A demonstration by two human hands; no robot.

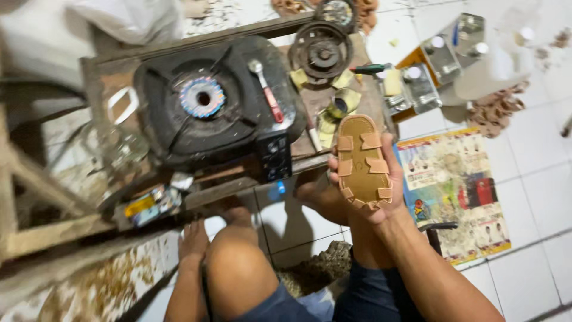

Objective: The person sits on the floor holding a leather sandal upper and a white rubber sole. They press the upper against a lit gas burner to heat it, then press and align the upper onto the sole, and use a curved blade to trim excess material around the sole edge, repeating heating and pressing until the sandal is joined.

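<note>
Crowded surface ahead, open floor tiles to the right

The black gas stove [208, 101] fills the wooden surface [95, 71], a red-handled spoon [266, 90] lying on it; tape rolls [339, 104] and a screwdriver [369, 68] crowd the right end. Bare white floor tiles [536, 179] lie open beyond the printed sheet [459, 191]. Raised knees [238, 268] block the near gap below the stove.

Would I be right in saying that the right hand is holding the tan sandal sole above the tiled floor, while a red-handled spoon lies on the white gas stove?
Not quite: the head view shows the gas stove is black, not white. The right hand does hold the tan sandal sole, and the red-handled spoon lies on the stove.
</note>
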